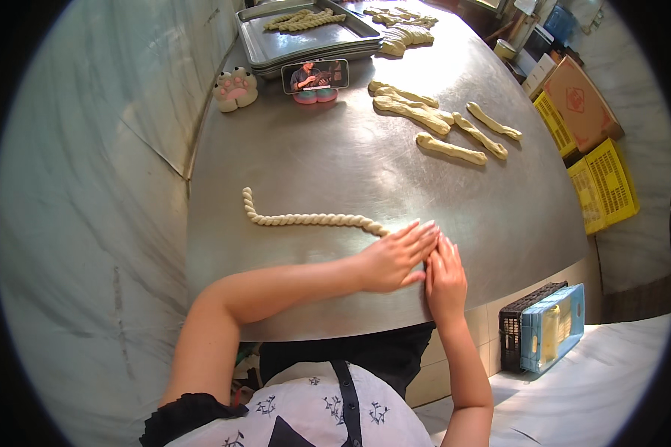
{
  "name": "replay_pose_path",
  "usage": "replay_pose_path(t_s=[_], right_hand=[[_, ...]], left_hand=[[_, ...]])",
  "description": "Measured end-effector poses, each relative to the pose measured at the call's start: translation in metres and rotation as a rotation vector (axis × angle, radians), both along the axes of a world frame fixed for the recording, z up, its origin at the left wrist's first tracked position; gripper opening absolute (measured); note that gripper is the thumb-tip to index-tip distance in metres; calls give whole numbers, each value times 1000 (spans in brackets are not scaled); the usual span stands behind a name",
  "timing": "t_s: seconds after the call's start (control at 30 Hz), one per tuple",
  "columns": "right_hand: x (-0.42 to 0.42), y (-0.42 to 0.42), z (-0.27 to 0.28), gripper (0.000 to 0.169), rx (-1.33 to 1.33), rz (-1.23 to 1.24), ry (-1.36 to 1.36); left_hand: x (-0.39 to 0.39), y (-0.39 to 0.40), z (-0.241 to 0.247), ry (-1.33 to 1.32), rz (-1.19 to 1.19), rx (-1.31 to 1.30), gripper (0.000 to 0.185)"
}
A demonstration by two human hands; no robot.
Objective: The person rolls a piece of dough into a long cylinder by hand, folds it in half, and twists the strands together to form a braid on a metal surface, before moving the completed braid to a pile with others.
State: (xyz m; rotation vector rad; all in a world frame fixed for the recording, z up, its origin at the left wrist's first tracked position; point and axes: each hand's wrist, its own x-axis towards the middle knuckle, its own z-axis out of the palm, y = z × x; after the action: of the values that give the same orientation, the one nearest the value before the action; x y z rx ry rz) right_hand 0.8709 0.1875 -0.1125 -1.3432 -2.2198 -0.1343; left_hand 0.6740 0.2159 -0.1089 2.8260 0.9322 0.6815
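Observation:
A twisted dough rope (pixel 313 219) lies on the metal table, its far-left end bent upward. Its right end passes out of sight beneath my left hand (pixel 397 257), which is flat with the fingers stretched out toward the right. Close against those fingertips is my right hand (pixel 446 276), fingers straight and together, palm down near the table's front edge. What lies under both palms is hidden, so I cannot tell whether either one grips the dough. Farther off to the right are loose dough strips, among them a single strip (pixel 450 149) nearest to my hands.
Stacked metal trays (pixel 313 47) hold twisted dough pieces (pixel 305 20) at the back. In front stand a phone (pixel 315 76) on a holder and a paw-shaped ornament (pixel 235 90). More dough (pixel 408 38) lies behind. Yellow crates (pixel 604 187) and a blue crate (pixel 553 329) are beyond the right edge.

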Motion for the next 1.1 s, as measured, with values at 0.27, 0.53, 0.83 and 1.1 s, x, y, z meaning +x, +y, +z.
replay_pose_path(t_s=[0.27,0.53,0.83,1.1], right_hand=[[-5,38,21,8,-90,-84,170],[3,13,6,16,84,68,-18],[-14,68,20,11,-63,-160,140],[0,15,11,13,-117,47,142]], left_hand=[[34,15,12,-3,341,-182,72],[3,18,-2,-32,-8,-53,72],[24,52,6,-6,274,-23,71],[13,23,-10,-115,80,-53,79]])
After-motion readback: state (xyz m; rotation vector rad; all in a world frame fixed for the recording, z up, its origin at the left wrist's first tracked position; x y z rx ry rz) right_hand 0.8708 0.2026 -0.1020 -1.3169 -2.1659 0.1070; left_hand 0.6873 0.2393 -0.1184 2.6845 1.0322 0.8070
